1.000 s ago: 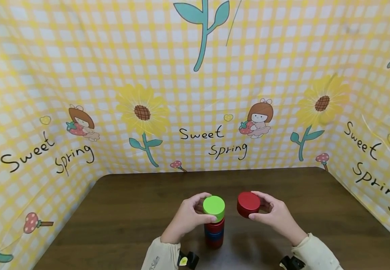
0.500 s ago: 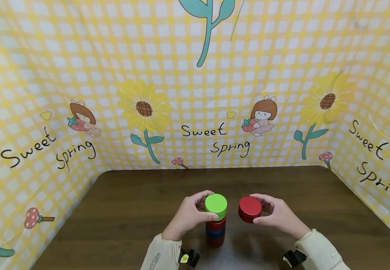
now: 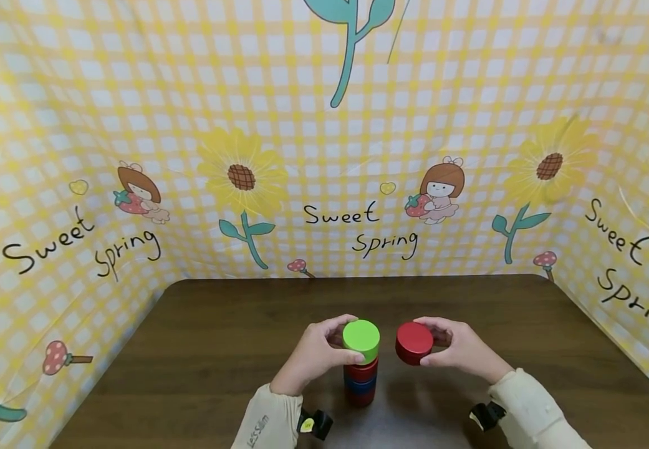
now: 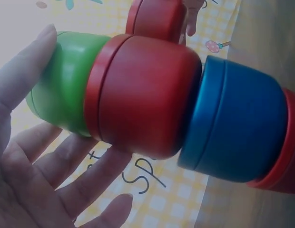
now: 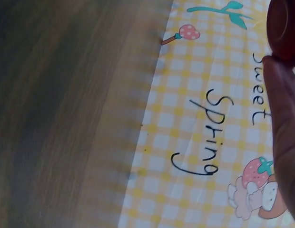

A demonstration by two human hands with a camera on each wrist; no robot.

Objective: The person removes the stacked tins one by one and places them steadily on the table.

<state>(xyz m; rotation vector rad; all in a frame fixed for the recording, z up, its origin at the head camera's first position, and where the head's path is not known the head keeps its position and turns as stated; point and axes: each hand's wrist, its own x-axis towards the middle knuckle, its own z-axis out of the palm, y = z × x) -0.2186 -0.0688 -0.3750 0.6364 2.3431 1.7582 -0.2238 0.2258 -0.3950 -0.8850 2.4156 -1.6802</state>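
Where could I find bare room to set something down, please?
The table is bare left of the left hand, right of the right hand, and along the cloth behind. Front centre is crowded: the left hand holds the green container atop a stack, the right a red container close beside it.

left fingers [image 4: 96, 179]: curled, gripping | right fingers [image 3: 441, 323]: curled, gripping

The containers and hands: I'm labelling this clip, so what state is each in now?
Green container: upright, atop the stack
Upper red container: upright, directly beneath green
Blue container: upright, below the upper red
Lowest red container: upright, bottom of the stack
Other red container: raised, apart from the stack
Left hand: gripping the green container
Right hand: gripping the raised red
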